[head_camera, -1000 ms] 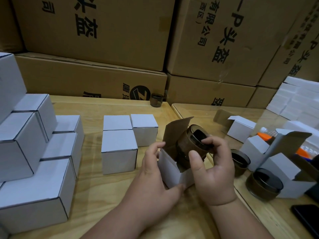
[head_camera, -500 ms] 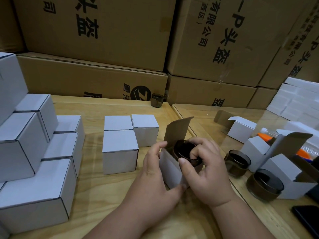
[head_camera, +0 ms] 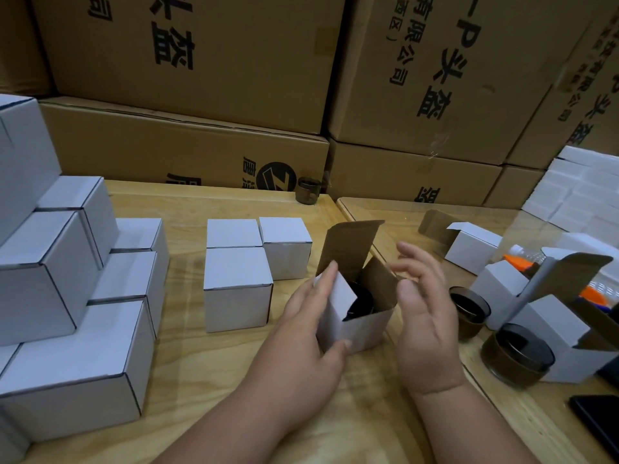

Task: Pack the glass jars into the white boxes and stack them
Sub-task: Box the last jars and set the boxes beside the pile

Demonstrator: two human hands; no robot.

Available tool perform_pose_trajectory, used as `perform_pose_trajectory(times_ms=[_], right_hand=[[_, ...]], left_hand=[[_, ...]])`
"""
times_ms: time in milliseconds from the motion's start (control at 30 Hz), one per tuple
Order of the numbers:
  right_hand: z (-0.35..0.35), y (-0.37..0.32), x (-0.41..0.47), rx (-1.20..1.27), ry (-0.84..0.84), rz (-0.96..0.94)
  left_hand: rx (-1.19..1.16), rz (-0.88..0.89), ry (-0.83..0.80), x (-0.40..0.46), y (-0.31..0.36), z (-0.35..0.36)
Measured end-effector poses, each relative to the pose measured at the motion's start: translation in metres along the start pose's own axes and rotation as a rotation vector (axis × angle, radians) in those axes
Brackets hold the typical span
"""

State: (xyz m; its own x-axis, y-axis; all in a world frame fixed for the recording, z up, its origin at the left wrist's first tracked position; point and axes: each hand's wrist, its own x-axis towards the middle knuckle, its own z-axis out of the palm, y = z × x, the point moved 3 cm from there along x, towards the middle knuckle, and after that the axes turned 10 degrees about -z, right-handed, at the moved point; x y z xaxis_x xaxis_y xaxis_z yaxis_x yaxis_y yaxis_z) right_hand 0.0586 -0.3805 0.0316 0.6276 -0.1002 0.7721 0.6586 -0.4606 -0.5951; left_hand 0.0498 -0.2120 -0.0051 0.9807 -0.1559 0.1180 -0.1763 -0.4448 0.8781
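A stack of closed white boxes (head_camera: 67,296) fills the bench's (head_camera: 201,380) left edge, with three more closed boxes (head_camera: 237,286) mid-bench. The left hand (head_camera: 301,339) grasps the open box (head_camera: 355,323) by its near corner and left flap. A dark jar (head_camera: 360,303) sits inside, apparently fully seated. The right hand (head_camera: 425,316) hovers just beside, released, fingers relaxed. Two loose jars (head_camera: 516,358) stand near the right edge.

- Left hand (head_camera: 301,333): fingers and thumb grip the white box (head_camera: 355,326) from its 9 o'clock side.
- Right hand (head_camera: 425,316): fingers spread and relaxed, at the box's 3 o'clock, holding nothing.
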Motion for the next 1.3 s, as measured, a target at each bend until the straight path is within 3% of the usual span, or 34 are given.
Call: perform_pose_trajectory(times_ms=[167,367,867,1033,1300], right_hand=[[0.004,0.013,-0.001,0.378,0.066,0.394],[0.011,0.022,-0.003,0.408,-0.037,0.512],[0.011,0.008,-0.004,0.328,-0.095,0.167],[0.012,0.008,-0.004,0.259,-0.044,0.169],[0.010,0.008,-0.005,0.167,-0.028,0.139]], left_hand=[[-0.009,-0.011,-0.019,0.000,-0.005,0.004],[-0.057,0.011,0.016,0.002,-0.003,0.000],[-0.107,0.009,0.101,0.002,0.000,-0.001],[-0.116,0.039,0.106,0.002,0.002,-0.002],[-0.222,-0.082,0.103,0.002,0.000,-0.003]])
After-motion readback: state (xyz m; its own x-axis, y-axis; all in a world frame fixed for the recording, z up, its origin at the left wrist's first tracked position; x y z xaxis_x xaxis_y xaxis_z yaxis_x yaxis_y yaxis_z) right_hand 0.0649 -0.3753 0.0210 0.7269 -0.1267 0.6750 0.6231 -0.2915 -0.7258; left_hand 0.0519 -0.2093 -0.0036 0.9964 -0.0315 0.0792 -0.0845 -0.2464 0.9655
